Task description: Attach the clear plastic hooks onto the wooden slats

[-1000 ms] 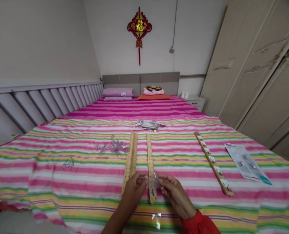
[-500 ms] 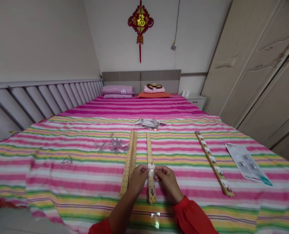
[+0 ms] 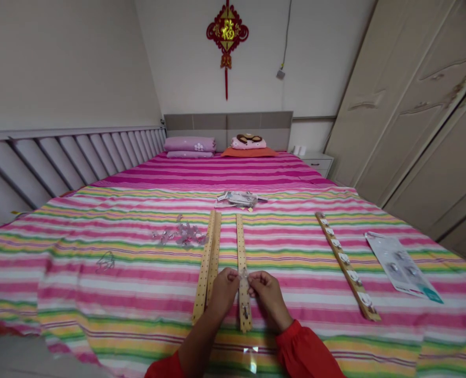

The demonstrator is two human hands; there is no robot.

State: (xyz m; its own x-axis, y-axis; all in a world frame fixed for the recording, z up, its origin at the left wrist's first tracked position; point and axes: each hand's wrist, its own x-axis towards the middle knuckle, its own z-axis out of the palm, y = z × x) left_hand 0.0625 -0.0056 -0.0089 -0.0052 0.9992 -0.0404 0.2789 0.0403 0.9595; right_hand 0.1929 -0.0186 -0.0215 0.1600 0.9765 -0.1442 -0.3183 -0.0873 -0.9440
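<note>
My left hand and my right hand meet over a narrow perforated wooden strip. Pinched between the fingertips of both is a small clear hook piece, lying over the strip; its exact shape is blurred. Nearer to me on the same strip is a small metal hook. Just left of my left hand lie other perforated wooden strips, side by side. To the right, another wooden strip carries several white-backed metal hooks in a row.
Clear pieces lie in a loose pile at left, near a tangle of thin wire. Plastic packaging is beyond the strips. A blister pack holding metal hooks rests at right. Everything lies on a striped bedsheet.
The piece between my fingers looked whiter and more upright before; now it appears clearer and flatter. Both hands have moved very slightly, and the view has shifted a little.
</note>
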